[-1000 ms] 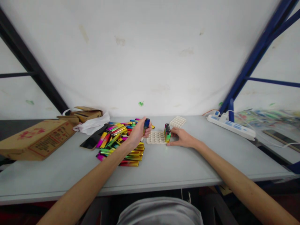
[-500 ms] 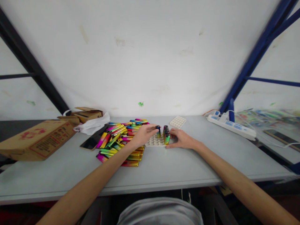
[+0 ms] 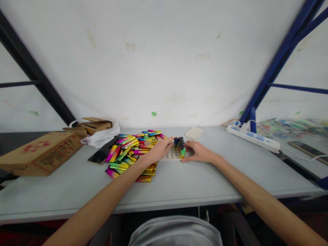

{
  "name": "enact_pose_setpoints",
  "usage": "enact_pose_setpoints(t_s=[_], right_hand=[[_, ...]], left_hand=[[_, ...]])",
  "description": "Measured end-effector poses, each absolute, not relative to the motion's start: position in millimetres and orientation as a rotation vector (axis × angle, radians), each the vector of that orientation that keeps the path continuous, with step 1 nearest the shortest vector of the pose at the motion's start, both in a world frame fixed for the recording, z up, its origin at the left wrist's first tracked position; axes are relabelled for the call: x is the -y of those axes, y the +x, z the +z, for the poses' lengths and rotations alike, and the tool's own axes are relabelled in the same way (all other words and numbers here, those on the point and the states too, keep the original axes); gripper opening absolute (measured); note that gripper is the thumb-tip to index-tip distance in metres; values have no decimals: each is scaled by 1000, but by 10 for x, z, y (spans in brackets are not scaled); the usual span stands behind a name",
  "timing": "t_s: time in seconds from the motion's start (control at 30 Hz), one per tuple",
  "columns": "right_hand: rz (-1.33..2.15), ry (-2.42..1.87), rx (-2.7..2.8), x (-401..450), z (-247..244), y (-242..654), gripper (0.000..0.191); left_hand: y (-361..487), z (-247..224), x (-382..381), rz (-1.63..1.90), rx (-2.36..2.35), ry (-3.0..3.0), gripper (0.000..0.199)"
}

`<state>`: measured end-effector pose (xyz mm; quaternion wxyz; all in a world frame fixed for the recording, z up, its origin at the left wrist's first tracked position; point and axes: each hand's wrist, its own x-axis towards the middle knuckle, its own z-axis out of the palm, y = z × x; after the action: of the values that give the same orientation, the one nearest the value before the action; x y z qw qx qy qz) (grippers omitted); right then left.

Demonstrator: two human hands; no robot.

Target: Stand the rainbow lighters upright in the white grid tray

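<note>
While the right hand (image 3: 198,152) steadies the tray (image 3: 172,155), the left hand (image 3: 159,150) pinches a lighter (image 3: 176,142) upright

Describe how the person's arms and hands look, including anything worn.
Both forearms are bare to the bottom edge of the picture, with no sleeves in view. The left hand and right hand show no gloves, watch or wristband. A grey garment covers the torso below.
</note>
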<state>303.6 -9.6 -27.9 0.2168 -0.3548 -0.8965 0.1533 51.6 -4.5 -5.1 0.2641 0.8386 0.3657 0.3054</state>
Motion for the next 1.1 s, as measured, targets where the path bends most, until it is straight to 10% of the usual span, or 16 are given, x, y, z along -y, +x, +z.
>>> enact_pose_setpoints(t_s=[1.1], right_hand=[[446,-1022,2501,98,-261,3032,61]], left_hand=[[-588,524,-49,612,-1353,2367,31]])
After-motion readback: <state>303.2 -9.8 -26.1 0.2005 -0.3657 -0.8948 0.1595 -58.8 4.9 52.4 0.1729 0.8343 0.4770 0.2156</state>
